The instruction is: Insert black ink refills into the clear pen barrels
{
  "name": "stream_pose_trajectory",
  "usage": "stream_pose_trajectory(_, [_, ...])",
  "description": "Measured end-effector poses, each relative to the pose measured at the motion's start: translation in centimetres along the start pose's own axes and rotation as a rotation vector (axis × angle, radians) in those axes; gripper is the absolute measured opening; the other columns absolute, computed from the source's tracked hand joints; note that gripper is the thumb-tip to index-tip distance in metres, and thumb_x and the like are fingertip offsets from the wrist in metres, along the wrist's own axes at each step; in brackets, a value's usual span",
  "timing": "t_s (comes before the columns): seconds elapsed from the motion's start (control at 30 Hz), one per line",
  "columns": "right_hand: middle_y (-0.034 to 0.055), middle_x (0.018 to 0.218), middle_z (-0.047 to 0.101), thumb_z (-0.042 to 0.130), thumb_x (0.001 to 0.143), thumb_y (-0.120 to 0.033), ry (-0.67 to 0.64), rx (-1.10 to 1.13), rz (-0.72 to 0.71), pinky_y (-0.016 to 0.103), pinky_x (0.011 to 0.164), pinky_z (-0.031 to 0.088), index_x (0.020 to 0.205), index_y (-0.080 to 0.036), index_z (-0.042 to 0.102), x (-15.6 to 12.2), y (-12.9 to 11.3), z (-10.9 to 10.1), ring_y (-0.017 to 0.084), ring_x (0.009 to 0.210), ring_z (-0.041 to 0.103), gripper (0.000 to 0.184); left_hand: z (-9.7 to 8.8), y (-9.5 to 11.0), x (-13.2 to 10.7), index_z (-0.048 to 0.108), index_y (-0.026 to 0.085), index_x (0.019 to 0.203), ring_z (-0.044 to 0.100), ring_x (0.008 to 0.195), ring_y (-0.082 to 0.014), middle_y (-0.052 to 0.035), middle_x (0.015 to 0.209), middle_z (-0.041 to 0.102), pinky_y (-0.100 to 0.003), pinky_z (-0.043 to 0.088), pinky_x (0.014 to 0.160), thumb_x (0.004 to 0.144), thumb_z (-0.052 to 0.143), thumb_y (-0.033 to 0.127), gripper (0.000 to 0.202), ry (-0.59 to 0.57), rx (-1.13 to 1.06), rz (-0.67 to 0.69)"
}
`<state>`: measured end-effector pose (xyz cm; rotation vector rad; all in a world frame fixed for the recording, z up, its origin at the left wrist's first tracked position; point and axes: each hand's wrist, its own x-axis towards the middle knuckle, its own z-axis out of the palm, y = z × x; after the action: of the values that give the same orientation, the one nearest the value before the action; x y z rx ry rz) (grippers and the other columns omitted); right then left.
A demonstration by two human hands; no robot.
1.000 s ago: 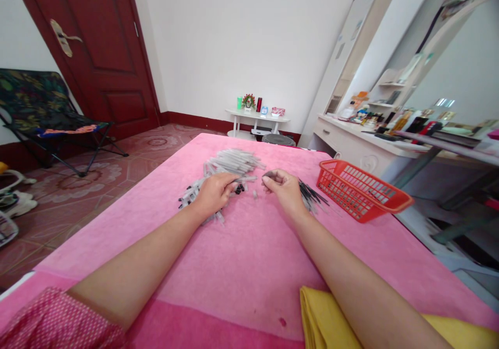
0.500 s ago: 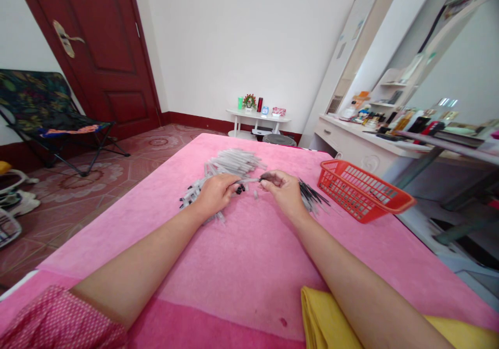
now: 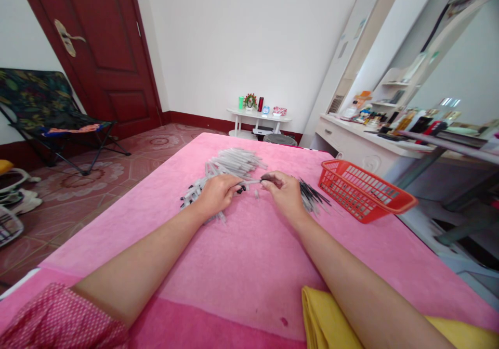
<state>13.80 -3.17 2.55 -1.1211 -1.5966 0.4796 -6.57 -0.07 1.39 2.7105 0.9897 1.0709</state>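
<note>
On a pink cloth point(image 3: 241, 255) lies a heap of pale grey pen barrels point(image 3: 234, 163). My left hand point(image 3: 217, 195) is closed around one grey pen barrel point(image 3: 249, 181), which points to the right. My right hand point(image 3: 286, 192) pinches a small dark piece at that barrel's right end. The two hands almost meet over the cloth, just in front of the heap. A bundle of thin black refills point(image 3: 312, 196) lies right behind my right hand. A few small black caps point(image 3: 240, 188) lie between the hands.
A red plastic basket point(image 3: 362, 191) stands at the right edge of the cloth. A yellow cloth point(image 3: 323, 318) lies at the near right. Beyond are a white dresser point(image 3: 351, 141), a small white table point(image 3: 257, 117), a folding chair point(image 3: 42, 110) and a dark red door point(image 3: 97, 42).
My right hand has moved left to meet the barrel held in my left hand; the two were a little apart a second ago.
</note>
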Motion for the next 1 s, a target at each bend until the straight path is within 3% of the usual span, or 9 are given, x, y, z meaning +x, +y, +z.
stream_pose_trajectory(0.1, [0.0016,0.069,0.063,0.054,0.076,-0.026,-0.017,-0.061,-0.013,0.024,0.059,0.046,0.075,-0.016,0.063,-0.22,-0.6,-0.09,0.014,0.061,0.059,0.014,0.03,0.09,-0.04,0.063,0.018,0.101,0.059,0.083,-0.0197,-0.0069,0.086,0.067,-0.029,0.043,0.074,0.084,0.044,0.02,0.026,-0.003,-0.016,0.015])
stream_pose_trajectory(0.27, [0.0011,0.055,0.057,0.042,0.086,-0.039,-0.066,-0.276,-0.005,0.023,0.054,0.038,0.063,-0.015,0.059,-0.39,-1.07,-0.4,0.013,0.054,0.053,0.037,-0.04,0.18,-0.07,0.063,0.018,0.101,0.06,0.084,-0.0193,-0.0069,0.088,0.067,-0.029,0.043,0.076,0.082,0.045,0.017,0.026,-0.007,-0.012,0.005])
stream_pose_trajectory(0.4, [0.0009,0.072,0.062,0.053,0.08,-0.034,-0.071,-0.252,-0.057,0.022,0.057,0.039,0.082,-0.016,0.059,-0.18,-0.97,-0.53,0.013,0.061,0.055,0.018,-0.07,0.08,-0.04,0.063,0.018,0.1,0.06,0.085,-0.0186,-0.0058,0.09,0.067,-0.028,0.043,0.075,0.083,0.044,0.016,0.026,-0.007,-0.037,-0.016])
stream_pose_trajectory(0.47, [0.0003,0.069,0.061,0.052,0.08,-0.031,-0.099,-0.257,-0.071,0.021,0.057,0.038,0.079,-0.017,0.058,-0.18,-0.99,-0.55,0.012,0.061,0.054,0.015,-0.06,0.04,-0.04,0.064,0.018,0.1,0.06,0.086,-0.0187,-0.0058,0.091,0.067,-0.028,0.043,0.076,0.083,0.044,0.016,0.025,-0.004,-0.041,-0.015])
stream_pose_trajectory(0.6, [0.0002,0.054,0.055,0.039,0.088,-0.037,-0.144,-0.343,-0.02,0.022,0.055,0.035,0.061,-0.017,0.054,-0.35,-1.07,-0.53,0.012,0.053,0.05,0.037,-0.06,0.08,-0.06,0.063,0.017,0.101,0.06,0.084,-0.0187,-0.0063,0.087,0.067,-0.028,0.043,0.075,0.083,0.045,0.017,0.025,-0.015,-0.027,0.004])
stream_pose_trajectory(0.77, [0.0,0.063,0.059,0.049,0.082,-0.037,-0.108,-0.331,-0.047,0.021,0.055,0.035,0.074,-0.017,0.058,-0.44,-0.75,-0.45,0.012,0.057,0.051,0.024,-0.14,0.17,-0.08,0.064,0.017,0.099,0.06,0.082,-0.018,-0.0062,0.087,0.067,-0.027,0.043,0.074,0.083,0.045,0.017,0.025,-0.005,-0.041,0.007])
stream_pose_trajectory(0.9, [0.0001,0.051,0.053,0.037,0.088,-0.043,-0.138,-0.356,0.002,0.021,0.052,0.033,0.058,-0.017,0.054,-0.5,-0.71,-0.5,0.012,0.05,0.048,0.043,-0.07,0.16,-0.1,0.064,0.017,0.1,0.06,0.08,-0.0182,-0.0062,0.085,0.067,-0.027,0.043,0.073,0.083,0.046,0.017,0.025,-0.004,-0.026,0.016])
stream_pose_trajectory(1.0, [-0.0001,0.06,0.058,0.046,0.084,-0.042,-0.104,-0.341,-0.021,0.021,0.053,0.033,0.074,-0.017,0.059,-0.5,-0.86,-0.5,0.012,0.054,0.05,0.03,0.03,0.06,-0.1,0.064,0.017,0.099,0.06,0.082,-0.0183,-0.006,0.086,0.067,-0.027,0.043,0.073,0.084,0.045,0.017,0.024,0.003,-0.044,0.009])
